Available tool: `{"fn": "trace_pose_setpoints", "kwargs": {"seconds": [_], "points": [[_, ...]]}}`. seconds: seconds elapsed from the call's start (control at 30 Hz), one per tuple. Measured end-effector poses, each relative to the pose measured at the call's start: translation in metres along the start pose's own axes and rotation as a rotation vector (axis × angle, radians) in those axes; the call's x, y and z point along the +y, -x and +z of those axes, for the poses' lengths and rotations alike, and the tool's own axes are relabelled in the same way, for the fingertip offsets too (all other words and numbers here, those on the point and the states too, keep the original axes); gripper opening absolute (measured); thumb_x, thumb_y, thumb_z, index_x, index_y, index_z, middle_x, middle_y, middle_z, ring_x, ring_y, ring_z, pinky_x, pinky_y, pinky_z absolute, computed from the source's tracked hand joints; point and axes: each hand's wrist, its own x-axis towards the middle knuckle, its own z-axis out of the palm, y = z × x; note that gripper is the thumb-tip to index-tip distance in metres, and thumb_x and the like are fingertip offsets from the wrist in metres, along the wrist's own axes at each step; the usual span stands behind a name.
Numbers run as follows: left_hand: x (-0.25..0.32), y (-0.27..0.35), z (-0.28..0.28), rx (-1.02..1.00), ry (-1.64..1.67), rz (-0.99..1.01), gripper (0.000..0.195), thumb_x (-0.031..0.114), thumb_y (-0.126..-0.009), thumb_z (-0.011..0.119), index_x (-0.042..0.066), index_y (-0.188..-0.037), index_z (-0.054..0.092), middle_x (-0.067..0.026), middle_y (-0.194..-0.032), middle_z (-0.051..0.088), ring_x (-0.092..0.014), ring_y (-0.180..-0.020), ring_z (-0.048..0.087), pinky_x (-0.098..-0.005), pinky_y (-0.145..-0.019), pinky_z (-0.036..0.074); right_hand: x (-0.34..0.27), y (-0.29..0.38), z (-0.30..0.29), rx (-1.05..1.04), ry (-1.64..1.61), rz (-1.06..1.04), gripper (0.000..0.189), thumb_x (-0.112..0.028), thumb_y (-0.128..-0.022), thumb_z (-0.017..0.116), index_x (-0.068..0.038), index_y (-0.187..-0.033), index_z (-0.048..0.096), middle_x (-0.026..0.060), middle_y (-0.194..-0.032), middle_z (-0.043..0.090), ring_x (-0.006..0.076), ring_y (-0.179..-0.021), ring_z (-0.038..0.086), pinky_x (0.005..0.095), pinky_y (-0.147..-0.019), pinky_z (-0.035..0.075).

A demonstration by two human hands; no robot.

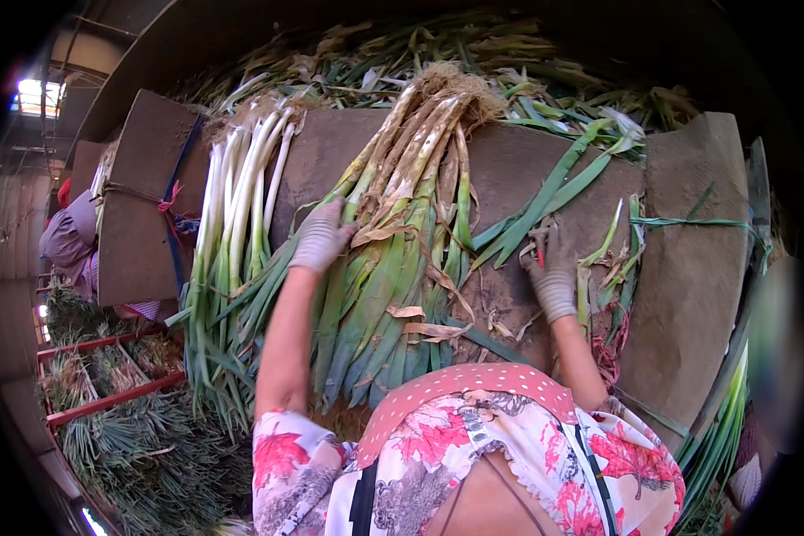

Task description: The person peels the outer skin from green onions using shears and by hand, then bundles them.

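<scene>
A large bunch of unpeeled leeks or large green onions (402, 234) lies on the worktop before me, its brown roots at the far end and its leaves towards me. My left hand (323, 236), in a pale glove, rests at the bunch's left edge with the thumb towards the stalks; whether it grips a stalk is unclear. At the left lies a pile of cleaned white-stemmed stalks (241, 194). My right hand (551, 271), in a soiled glove, is shut on a small tool with a red part, right of the bunch and beside loose green leaves (553, 191).
Stripped leaves (375, 60) are heaped beyond the worktop (502, 154). Upright boards stand at the left (144, 194) and right (687, 254), tied with cords. Leaf scraps (616, 268) lie at the right. Another person in a cap (70, 231) is at far left, above heaped green onions (147, 462).
</scene>
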Motion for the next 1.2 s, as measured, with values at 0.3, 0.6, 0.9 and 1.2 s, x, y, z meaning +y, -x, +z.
{"fn": "trace_pose_setpoints", "kwargs": {"seconds": [0.3,0.6,0.9,1.2], "points": [[0.126,0.027,-0.049,-0.185,0.292,-0.085,0.053,0.029,-0.082,0.073,0.009,-0.130,0.060,-0.0245,-0.112,0.067,-0.040,-0.108,0.063,-0.0432,-0.095,0.048,-0.006,0.023,-0.026,-0.233,0.158,0.255,0.086,-0.040,-0.074,0.077,-0.018,-0.149,0.039,0.0223,-0.135,0.050,0.0396,-0.126,0.049,0.0524,-0.104,0.040],[0.209,0.011,0.136,0.109,0.167,0.296,0.050,0.020,-0.083,0.071,0.004,-0.127,0.055,-0.0206,-0.124,0.058,-0.040,-0.117,0.052,-0.0481,-0.101,0.043,-0.018,0.026,-0.065,-0.299,-0.401,0.005,0.073,-0.023,-0.072,0.073,-0.007,-0.137,0.044,0.0253,-0.111,0.063,0.0435,-0.106,0.061,0.0507,-0.089,0.049],[0.210,0.020,0.139,0.091,0.237,0.200,0.057,0.011,-0.072,0.076,0.004,-0.125,0.055,-0.0213,-0.138,0.048,-0.041,-0.123,0.048,-0.0476,-0.107,0.040,-0.042,0.070,-0.055,-0.659,-0.014,-0.044,0.085,-0.034,-0.077,0.071,-0.001,-0.148,0.035,0.0181,-0.102,0.064,0.0342,-0.096,0.065,0.0467,-0.085,0.048],[0.213,0.026,0.141,0.113,0.176,0.238,0.057,0.015,-0.075,0.074,0.006,-0.128,0.056,-0.0192,-0.132,0.051,-0.040,-0.116,0.050,-0.0492,-0.101,0.042,-0.029,0.008,-0.025,-0.478,0.043,0.010,0.086,-0.029,-0.076,0.071,-0.002,-0.148,0.034,0.0163,-0.111,0.065,0.0333,-0.098,0.066,0.0471,-0.086,0.048]]}}
